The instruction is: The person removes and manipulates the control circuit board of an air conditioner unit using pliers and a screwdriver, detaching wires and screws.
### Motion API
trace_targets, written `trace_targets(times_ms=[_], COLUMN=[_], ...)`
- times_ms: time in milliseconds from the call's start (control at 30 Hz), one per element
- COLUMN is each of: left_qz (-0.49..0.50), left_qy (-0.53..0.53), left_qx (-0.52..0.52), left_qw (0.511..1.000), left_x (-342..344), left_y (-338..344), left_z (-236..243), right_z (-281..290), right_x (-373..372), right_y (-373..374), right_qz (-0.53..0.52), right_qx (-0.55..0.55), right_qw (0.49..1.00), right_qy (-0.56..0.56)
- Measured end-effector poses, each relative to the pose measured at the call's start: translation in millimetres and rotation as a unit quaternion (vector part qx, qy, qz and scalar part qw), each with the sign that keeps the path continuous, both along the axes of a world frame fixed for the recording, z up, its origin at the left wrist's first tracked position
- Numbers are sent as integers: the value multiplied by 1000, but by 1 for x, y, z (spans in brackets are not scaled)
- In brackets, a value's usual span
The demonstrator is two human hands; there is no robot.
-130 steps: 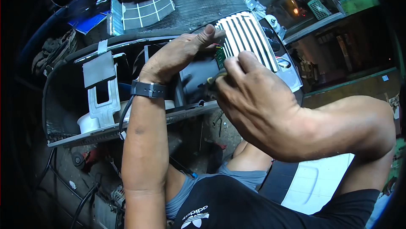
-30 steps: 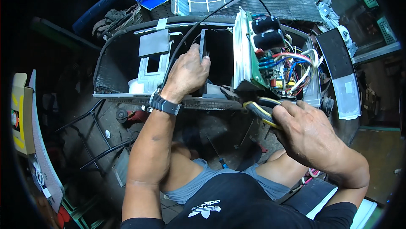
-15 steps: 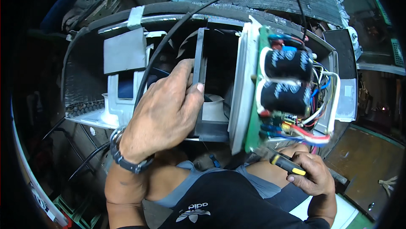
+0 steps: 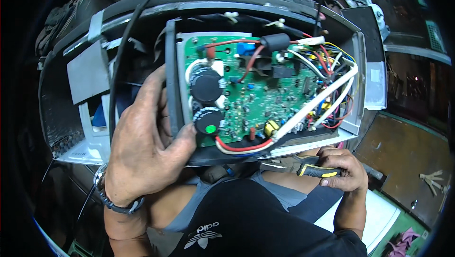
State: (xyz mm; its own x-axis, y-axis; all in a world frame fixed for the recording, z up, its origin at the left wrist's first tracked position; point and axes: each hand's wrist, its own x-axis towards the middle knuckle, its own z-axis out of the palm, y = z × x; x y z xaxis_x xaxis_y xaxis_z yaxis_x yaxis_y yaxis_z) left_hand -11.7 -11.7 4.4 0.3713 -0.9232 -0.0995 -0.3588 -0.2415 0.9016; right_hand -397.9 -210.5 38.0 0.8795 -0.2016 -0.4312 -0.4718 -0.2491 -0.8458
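The board (image 4: 256,91) sat at frame centre, long axis left to right. My left hand (image 4: 147,148) gripped its left edge. My right hand (image 4: 341,169), lower right, just below the board, was closed on pliers (image 4: 315,171).

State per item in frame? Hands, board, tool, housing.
Left hand: gripping the board tray's left edge.
Right hand: closed around pliers.
Pliers: held low, off the board.
Circuit board: exposed, facing up, wires attached.
Outer housing: opened, interior visible.
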Motion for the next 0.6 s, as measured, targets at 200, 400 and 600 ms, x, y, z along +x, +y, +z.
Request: trace_targets(times_ms=[200, 400, 600], left_qz=[12, 68, 83], left_qy=[19, -62, -56], left_qx=[-3, -36, 24], left_qw=[1000, 995, 995], left_x=[-3, -8, -11], left_y=[4, -7, -5], left_z=[-3, -7, -8], right_z=[-8, -22, -28], right_x=[-19, -39, -41], right_y=[8, 21, 8], right_qz=[25, -16, 9], right_qx=[-35, 41, 24], right_qw=[998, 995, 995], right_qy=[-54, -88, -99])
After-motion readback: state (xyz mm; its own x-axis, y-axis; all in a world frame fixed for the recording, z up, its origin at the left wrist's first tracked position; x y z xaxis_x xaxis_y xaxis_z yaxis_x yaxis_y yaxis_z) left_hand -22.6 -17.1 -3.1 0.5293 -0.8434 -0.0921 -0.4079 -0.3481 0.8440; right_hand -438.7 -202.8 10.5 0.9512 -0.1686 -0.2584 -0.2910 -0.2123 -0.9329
